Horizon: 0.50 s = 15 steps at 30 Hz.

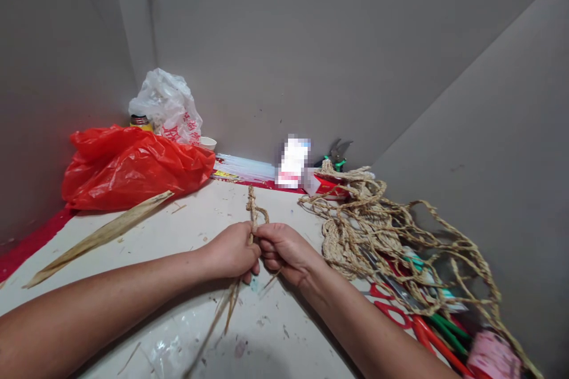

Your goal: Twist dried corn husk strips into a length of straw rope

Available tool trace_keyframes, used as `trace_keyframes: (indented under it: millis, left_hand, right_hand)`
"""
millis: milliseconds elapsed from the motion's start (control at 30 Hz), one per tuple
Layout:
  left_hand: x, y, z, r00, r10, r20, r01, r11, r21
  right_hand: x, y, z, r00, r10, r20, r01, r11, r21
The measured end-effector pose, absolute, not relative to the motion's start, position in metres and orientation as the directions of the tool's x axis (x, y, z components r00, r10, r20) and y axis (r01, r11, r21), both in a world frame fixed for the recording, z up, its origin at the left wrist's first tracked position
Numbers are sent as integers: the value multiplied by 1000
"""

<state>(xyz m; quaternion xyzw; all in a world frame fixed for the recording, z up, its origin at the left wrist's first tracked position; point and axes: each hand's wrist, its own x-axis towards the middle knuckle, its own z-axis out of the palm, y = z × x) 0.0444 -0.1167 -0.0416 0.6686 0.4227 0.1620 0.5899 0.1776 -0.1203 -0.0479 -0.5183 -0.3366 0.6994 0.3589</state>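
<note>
My left hand (233, 251) and my right hand (284, 251) meet at the middle of the table, both closed in a pinch on a braided straw cord (254, 207). The finished braid runs away from the hands toward the wall. Loose straw strands (224, 311) hang from under the hands toward me. Both forearms rest low over the white table (146, 260).
A pile of woven straw netting (377, 222) lies right of my hands, over red-handled scissors (400, 311). A long dry leaf strip (100, 237) lies at the left. A red plastic bag (128, 166), a white plastic bag (166, 103), green-handled pliers (336, 155) and grey walls close the back.
</note>
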Motion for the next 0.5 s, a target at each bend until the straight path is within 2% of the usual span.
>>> trace_keyframes:
  millis: [100, 200, 233, 300, 333, 367, 433, 500]
  left_hand:
    - [42, -112, -30, 629, 696, -348, 371, 125, 920]
    - [33, -96, -20, 596, 683, -423, 496, 101, 862]
    - [30, -90, -19, 552, 749, -367, 518, 37, 855]
    - [26, -80, -23, 429, 896, -115, 487, -123, 865]
    - [26, -77, -27, 390, 920, -22, 446, -169, 879]
    - [27, -76, -32, 382, 924, 14, 389, -174, 905]
    - [32, -78, -41, 469, 878, -95, 257, -33, 966]
    - [37, -83, -46, 559, 790, -253, 190, 174, 966]
  right_hand:
    - [180, -119, -48, -230, 851, -473, -147, -511, -847]
    - [184, -118, -44, -272, 845, -461, -169, -514, -841]
    - [185, -117, -42, -292, 839, -459, -172, -518, -838]
    - [188, -117, -38, -329, 828, -453, -166, -523, -836]
    - [188, -116, -37, -344, 825, -449, -162, -523, -837]
    - [189, -116, -37, -354, 824, -442, -159, -519, -840]
    - [190, -114, -36, -364, 824, -435, -143, -511, -848]
    - [192, -113, -36, -382, 813, -438, -105, -510, -854]
